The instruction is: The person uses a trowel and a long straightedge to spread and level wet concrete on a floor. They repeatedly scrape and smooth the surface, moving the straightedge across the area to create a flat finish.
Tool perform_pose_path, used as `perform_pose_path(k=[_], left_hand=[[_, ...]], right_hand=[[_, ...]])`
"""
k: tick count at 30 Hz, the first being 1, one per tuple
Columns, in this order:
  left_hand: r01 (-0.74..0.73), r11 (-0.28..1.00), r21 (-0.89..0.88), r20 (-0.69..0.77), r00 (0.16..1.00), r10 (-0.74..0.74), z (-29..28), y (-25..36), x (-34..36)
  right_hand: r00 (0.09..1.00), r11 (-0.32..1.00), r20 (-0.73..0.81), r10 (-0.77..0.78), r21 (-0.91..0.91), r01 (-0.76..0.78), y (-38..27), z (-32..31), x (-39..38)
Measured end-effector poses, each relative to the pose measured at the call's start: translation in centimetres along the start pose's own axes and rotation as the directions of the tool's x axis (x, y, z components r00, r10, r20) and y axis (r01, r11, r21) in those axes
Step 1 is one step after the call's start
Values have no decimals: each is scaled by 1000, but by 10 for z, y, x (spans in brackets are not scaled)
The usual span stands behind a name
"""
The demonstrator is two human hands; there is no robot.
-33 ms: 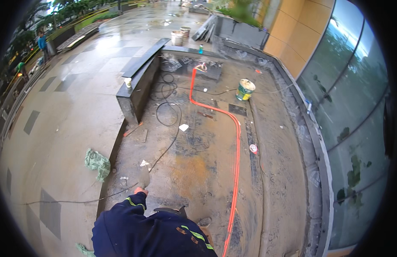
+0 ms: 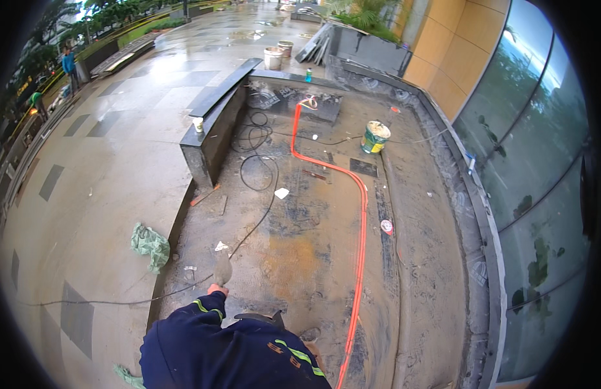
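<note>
My left hand (image 2: pixel 217 290), in a navy sleeve with a reflective band, grips what looks like a trowel, its grey blade (image 2: pixel 223 267) pointing forward over the muddy concrete floor (image 2: pixel 307 240). A black cable (image 2: pixel 258 220) runs close beside the blade and on toward the left. Right of the hand, two orange conduits (image 2: pixel 359 259) run along the floor and bend toward a coiled end at the back. A green crumpled sack (image 2: pixel 151 245) lies on the step edge left of the hand. My right hand is not visible.
A green bucket (image 2: pixel 373 144) stands right of the conduits. A low dark wall (image 2: pixel 209 155) with a cup bounds the back left. Two buckets (image 2: pixel 272 59) stand behind it. A curb (image 2: pixel 492 259) runs beside the glass wall at right. Two people (image 2: pixel 69 63) are at the far left.
The whole view has shifted very slightly toward the right. My left hand and the trowel look otherwise the same.
</note>
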State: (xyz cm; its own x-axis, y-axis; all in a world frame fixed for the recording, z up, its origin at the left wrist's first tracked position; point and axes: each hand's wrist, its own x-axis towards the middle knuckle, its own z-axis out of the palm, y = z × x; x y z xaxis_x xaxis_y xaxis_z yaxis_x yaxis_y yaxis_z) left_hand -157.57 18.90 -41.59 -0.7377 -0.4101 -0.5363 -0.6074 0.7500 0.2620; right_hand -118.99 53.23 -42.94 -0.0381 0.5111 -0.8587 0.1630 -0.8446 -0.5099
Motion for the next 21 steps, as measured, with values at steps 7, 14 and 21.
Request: perform_pose_path(k=[7, 14, 21], left_hand=[[-139, 981, -135, 14, 990, 142, 74, 76, -92], [-252, 962, -103, -117, 964, 239, 66, 91, -118], [-155, 987, -44, -343, 930, 131, 45, 88, -154]], right_hand=[[999, 967, 50, 13, 254, -25, -45, -190, 182], [963, 987, -247, -111, 87, 136, -171, -100, 80], [957, 990, -265, -120, -109, 94, -142, -148, 134]])
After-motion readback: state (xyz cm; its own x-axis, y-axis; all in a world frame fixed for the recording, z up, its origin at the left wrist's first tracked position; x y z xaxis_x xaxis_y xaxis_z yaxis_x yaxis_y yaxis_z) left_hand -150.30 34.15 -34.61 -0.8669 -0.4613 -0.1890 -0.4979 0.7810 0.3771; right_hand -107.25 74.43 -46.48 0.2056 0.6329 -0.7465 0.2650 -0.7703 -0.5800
